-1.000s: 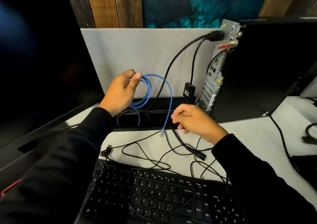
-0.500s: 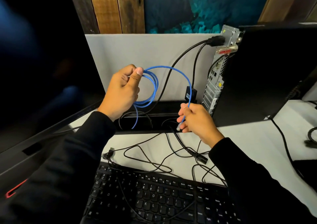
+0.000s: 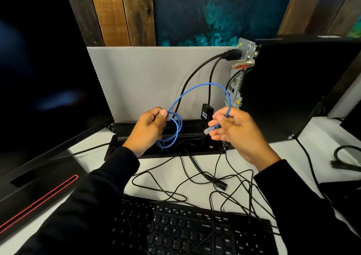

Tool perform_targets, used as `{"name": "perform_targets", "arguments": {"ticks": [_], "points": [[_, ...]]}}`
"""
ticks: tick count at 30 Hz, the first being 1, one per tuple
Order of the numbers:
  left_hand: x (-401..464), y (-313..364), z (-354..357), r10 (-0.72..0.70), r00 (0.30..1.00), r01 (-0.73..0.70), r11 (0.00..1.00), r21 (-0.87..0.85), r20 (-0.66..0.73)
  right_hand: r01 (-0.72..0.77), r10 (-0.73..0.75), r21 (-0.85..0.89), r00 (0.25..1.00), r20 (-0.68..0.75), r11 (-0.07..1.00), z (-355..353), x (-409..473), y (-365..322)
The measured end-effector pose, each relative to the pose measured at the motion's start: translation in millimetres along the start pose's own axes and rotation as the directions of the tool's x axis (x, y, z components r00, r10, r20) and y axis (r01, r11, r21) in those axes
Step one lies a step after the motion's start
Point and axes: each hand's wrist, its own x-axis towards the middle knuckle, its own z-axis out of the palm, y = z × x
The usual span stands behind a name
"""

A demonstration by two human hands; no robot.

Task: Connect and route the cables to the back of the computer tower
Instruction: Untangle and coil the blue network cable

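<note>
A thin blue network cable [image 3: 203, 85] arcs between my two hands above the desk. My left hand [image 3: 150, 130] grips its coiled loops, which hang down below the fist. My right hand [image 3: 237, 132] pinches the cable near its free end, and the clear plug [image 3: 208, 130] points down-left from my fingers. The black computer tower [image 3: 293, 86] stands at the right with its silver rear panel [image 3: 235, 86] facing left, just beyond my right hand. Two thick black cables [image 3: 197, 73] are plugged in near the top of that panel.
A dark monitor [image 3: 45, 75] fills the left side. A black keyboard [image 3: 185, 229] lies at the front under several tangled thin black cables [image 3: 195, 178]. A black cable tray slot [image 3: 193, 135] runs along the grey divider [image 3: 148, 79]. Another cable [image 3: 345, 157] lies far right.
My right hand took hold of the blue cable's free end and lifted it toward the tower's rear panel. The left hand lowered a little with the coil, and the arc between them widened.
</note>
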Motion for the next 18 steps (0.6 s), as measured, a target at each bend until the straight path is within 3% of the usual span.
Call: {"name": "perform_targets", "arguments": {"ticks": [5,8,11,15,18], "points": [[-1.4,1.3,2.0,-0.142,0.988,0.156,0.941,-0.300,0.068,0.074,-0.063,0.101,0.992,-0.107,0.992,-1.3,-3.3,-1.3],[-3.3,-1.5,-4.2,-0.157,0.987,0.160,0.924,-0.347,0.037,0.110,-0.098,0.090,0.987,-0.130,0.990,1.4,-3.6,1.4],[-5.4,-2.7,-2.8,-0.120,0.992,0.125,0.953,-0.275,0.033,0.109,-0.101,0.076,0.989,-0.106,0.991,16.1,-5.1,2.1],[-6.2,-2.7,3.2,-0.037,0.999,0.037,0.996,-0.083,-0.001,0.140,-0.140,0.254,0.990,-0.018,0.957,46.7,-13.3,-5.1],[-7.7,-0.9,9.7,0.010,0.999,-0.009,1.000,0.022,-0.040,0.160,-0.177,0.199,0.981,0.073,0.967,68.7,-19.1,-1.5]]}}
